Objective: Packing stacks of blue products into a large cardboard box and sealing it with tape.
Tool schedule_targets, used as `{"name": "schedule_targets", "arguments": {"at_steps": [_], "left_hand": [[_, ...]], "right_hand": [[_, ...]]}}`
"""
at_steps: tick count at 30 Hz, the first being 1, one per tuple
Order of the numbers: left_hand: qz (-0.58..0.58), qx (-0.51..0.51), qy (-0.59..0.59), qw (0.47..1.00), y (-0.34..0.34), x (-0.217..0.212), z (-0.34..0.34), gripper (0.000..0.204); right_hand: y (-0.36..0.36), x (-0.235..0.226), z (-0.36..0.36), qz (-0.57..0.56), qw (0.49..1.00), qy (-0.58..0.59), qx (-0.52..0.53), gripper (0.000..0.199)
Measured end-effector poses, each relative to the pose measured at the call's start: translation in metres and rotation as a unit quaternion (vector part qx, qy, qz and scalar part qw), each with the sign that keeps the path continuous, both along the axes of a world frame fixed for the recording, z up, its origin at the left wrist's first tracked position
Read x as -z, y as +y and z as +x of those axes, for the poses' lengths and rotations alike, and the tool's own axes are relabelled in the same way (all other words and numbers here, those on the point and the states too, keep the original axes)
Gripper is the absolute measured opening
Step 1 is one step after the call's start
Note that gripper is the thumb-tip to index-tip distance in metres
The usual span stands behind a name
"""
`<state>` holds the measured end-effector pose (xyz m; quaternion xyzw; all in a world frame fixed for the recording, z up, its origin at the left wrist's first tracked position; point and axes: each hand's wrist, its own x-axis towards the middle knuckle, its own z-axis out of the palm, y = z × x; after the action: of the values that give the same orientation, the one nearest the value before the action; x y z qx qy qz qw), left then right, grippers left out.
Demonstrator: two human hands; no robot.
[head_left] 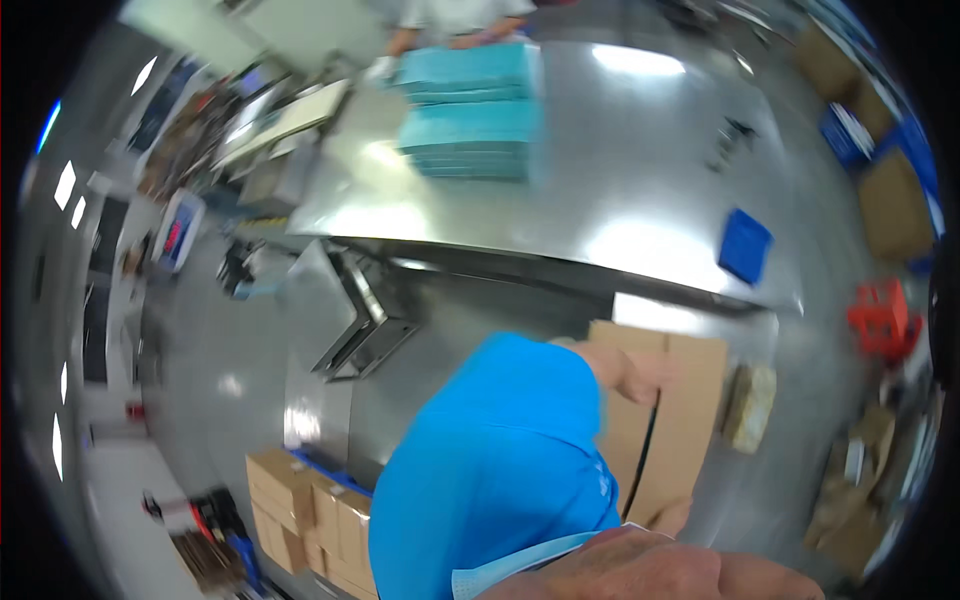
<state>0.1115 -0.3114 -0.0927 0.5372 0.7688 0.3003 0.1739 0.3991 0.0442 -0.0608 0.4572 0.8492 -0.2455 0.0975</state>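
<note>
A brown cardboard box, with a dark gap between its two top flaps, lies in front of me at the right. My left hand, at the end of a blue sleeve, rests over the far part of the box beside the gap. Motion smears its fingers, so their closure is unclear. At the near end of the box, my right hand touches the cardboard edge. Only a small part of that hand shows, and its fingers are mostly hidden.
A long metal table carries teal stacks and a blue tray. A person stands behind the stacks. A yellowish block lies right of the box. Cartons, a metal stand and a red plastic item are around.
</note>
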Motion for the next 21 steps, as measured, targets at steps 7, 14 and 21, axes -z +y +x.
{"name": "schedule_targets", "arguments": {"at_steps": [7,14,21], "left_hand": [[0.115,-0.059,0.125,0.984,-0.022,0.033,0.007,0.054],[-0.092,-0.019,0.175,0.980,-0.018,0.028,0.007,0.063],[-0.091,0.015,0.242,0.966,-0.022,0.009,0.001,0.066]], "right_hand": [[0.008,0.051,-0.003,0.068,0.983,0.140,0.098,0.075],[0.033,0.097,0.156,0.160,0.880,0.073,0.442,0.086],[-0.006,0.230,0.255,-0.125,0.865,-0.103,0.475,0.087]]}}
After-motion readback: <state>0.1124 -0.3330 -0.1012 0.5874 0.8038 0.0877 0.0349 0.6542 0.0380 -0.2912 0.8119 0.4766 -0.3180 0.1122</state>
